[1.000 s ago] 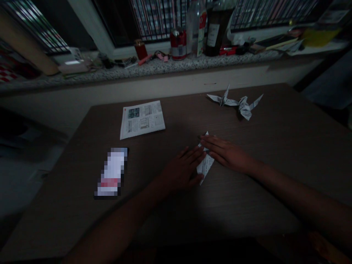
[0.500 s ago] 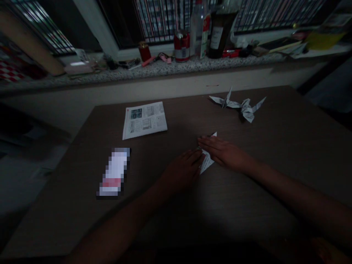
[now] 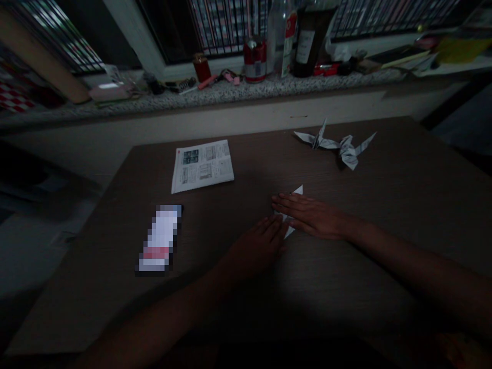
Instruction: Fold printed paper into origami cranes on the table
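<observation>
A small folded piece of printed paper (image 3: 297, 191) lies on the dark wooden table (image 3: 369, 205), mostly covered by my hands. My right hand (image 3: 311, 216) lies flat on it, fingers stretched out and pointing left, pressing it down. My left hand (image 3: 257, 247) rests just below and left of it, fingers extended with their tips touching the paper's lower corner. Only two small white corners of the paper show.
Two finished paper cranes (image 3: 338, 144) sit at the table's far right. A printed sheet (image 3: 202, 165) lies at the far middle, a blurred flat rectangle (image 3: 159, 238) to the left. Cans, bottles and clutter line the stone windowsill (image 3: 230, 92) behind.
The paper has got shorter and smaller under my hands. My right hand slid a little left over it and my left hand drew slightly back.
</observation>
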`<state>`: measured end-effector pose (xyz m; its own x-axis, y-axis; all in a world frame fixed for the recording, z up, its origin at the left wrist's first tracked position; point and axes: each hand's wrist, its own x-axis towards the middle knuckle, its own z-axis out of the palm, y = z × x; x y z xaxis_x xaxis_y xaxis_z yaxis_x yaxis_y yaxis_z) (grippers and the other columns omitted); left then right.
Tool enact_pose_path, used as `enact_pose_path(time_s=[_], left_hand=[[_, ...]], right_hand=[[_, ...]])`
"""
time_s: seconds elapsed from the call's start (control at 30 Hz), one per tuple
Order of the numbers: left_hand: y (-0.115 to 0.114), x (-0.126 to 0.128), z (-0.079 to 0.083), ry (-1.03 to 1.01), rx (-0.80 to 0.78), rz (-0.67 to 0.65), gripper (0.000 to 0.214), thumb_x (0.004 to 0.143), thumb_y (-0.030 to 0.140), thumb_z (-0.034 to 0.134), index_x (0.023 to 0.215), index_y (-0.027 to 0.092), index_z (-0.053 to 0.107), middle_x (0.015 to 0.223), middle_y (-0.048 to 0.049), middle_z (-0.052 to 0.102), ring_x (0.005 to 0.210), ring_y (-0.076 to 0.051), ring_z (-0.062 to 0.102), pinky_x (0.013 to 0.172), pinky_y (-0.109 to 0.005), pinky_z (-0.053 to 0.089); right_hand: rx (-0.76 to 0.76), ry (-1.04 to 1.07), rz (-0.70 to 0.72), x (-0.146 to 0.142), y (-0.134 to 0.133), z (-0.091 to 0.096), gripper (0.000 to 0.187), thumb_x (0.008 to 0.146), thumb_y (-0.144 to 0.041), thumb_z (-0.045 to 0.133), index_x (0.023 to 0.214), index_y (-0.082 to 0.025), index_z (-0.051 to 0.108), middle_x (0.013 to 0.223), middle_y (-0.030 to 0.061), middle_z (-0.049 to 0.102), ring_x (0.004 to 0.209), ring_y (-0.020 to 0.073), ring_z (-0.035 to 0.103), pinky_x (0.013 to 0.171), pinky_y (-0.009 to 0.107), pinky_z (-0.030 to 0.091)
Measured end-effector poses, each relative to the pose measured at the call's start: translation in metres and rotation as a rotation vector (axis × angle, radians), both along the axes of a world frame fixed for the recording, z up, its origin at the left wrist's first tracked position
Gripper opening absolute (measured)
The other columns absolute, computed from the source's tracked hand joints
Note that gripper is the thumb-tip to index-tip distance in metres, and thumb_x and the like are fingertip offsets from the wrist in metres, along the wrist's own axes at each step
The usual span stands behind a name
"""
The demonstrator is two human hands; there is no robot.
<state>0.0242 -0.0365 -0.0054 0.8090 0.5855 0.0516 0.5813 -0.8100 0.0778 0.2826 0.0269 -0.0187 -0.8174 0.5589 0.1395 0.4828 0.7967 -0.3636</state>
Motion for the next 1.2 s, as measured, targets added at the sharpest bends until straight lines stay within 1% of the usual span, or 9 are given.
enact_pose_path(time_s=[0.03,0.1,0.2,0.27,0.57,0.7,0.87,0.97,1.2], left_hand=[[-0.003,-0.002,0.000,-0.001,-0.027,-0.008,0.058,0.110,0.042,0.039,0.158,0.011,0.033,0.164,-0.0191,0.038,0.154,-0.031,0.034,0.125,-0.045,0.032],[-0.009,-0.006,0.001,-0.003,-0.078,-0.028,0.067,0.109,0.049,0.038,0.161,0.009,0.025,0.167,-0.0201,0.029,0.157,-0.031,0.025,0.128,-0.047,0.026],[-0.014,-0.010,0.002,-0.026,-0.115,-0.013,0.070,0.109,0.053,0.035,0.163,0.013,0.019,0.170,-0.0171,0.023,0.159,-0.029,0.017,0.130,-0.052,0.017],[-0.016,-0.012,0.002,-0.040,-0.128,-0.006,0.069,0.109,0.053,0.035,0.164,0.015,0.017,0.171,-0.0154,0.022,0.160,-0.028,0.014,0.130,-0.051,0.017],[-0.019,-0.015,0.004,-0.071,-0.167,-0.008,0.074,0.107,0.057,0.037,0.164,0.014,0.019,0.170,-0.0158,0.022,0.160,-0.027,0.015,0.130,-0.047,0.021],[-0.020,-0.015,0.003,-0.073,-0.162,0.005,0.069,0.108,0.054,0.036,0.163,0.014,0.022,0.170,-0.0150,0.023,0.160,-0.026,0.016,0.130,-0.046,0.021],[-0.020,-0.015,0.001,-0.071,-0.153,0.002,0.071,0.108,0.055,0.037,0.163,0.014,0.021,0.171,-0.0156,0.021,0.160,-0.028,0.016,0.130,-0.047,0.022],[-0.020,-0.015,0.001,-0.071,-0.148,-0.001,0.071,0.108,0.055,0.038,0.163,0.014,0.021,0.171,-0.0156,0.020,0.160,-0.027,0.017,0.130,-0.047,0.021],[-0.028,-0.021,0.005,-0.054,-0.152,-0.017,0.073,0.108,0.054,0.039,0.164,0.012,0.019,0.171,-0.0159,0.019,0.160,-0.026,0.015,0.130,-0.046,0.022]], right_hand=[[0.001,-0.004,-0.001,0.000,0.000,0.000,0.063,0.109,-0.039,0.042,0.166,-0.031,0.017,0.170,0.0028,0.027,0.157,0.0234,0.022,0.128,0.051,0.026],[0.010,-0.007,-0.005,0.000,-0.001,-0.001,0.065,0.108,-0.040,0.044,0.166,-0.031,0.016,0.171,0.0028,0.026,0.157,0.0240,0.022,0.127,0.052,0.027],[0.040,-0.015,-0.005,-0.001,-0.001,-0.002,0.066,0.108,-0.041,0.044,0.166,-0.029,0.015,0.170,0.0051,0.025,0.157,0.0249,0.023,0.126,0.053,0.029],[0.052,-0.015,0.003,-0.001,-0.002,-0.002,0.066,0.108,-0.041,0.044,0.166,-0.028,0.014,0.170,0.0066,0.025,0.157,0.0254,0.024,0.126,0.053,0.029],[0.032,-0.006,-0.016,0.000,0.001,-0.001,0.068,0.109,-0.041,0.041,0.167,-0.027,0.008,0.170,0.0074,0.025,0.157,0.0245,0.024,0.126,0.052,0.028],[0.047,-0.015,-0.056,0.002,0.007,-0.004,0.067,0.109,-0.042,0.040,0.167,-0.028,0.008,0.170,0.0082,0.025,0.156,0.0257,0.025,0.126,0.054,0.028],[0.072,-0.029,-0.135,0.012,0.021,-0.009,0.069,0.109,-0.045,0.037,0.167,-0.027,0.005,0.170,0.0107,0.022,0.156,0.0269,0.025,0.126,0.056,0.027],[0.073,-0.021,-0.181,0.018,0.029,-0.011,0.066,0.109,-0.045,0.036,0.167,-0.028,0.008,0.170,0.0094,0.023,0.156,0.0270,0.025,0.126,0.056,0.027],[0.083,-0.045,-0.190,0.019,0.031,-0.013,0.068,0.109,-0.047,0.035,0.167,-0.027,0.008,0.170,0.0106,0.023,0.156,0.0283,0.025,0.126,0.056,0.027]])
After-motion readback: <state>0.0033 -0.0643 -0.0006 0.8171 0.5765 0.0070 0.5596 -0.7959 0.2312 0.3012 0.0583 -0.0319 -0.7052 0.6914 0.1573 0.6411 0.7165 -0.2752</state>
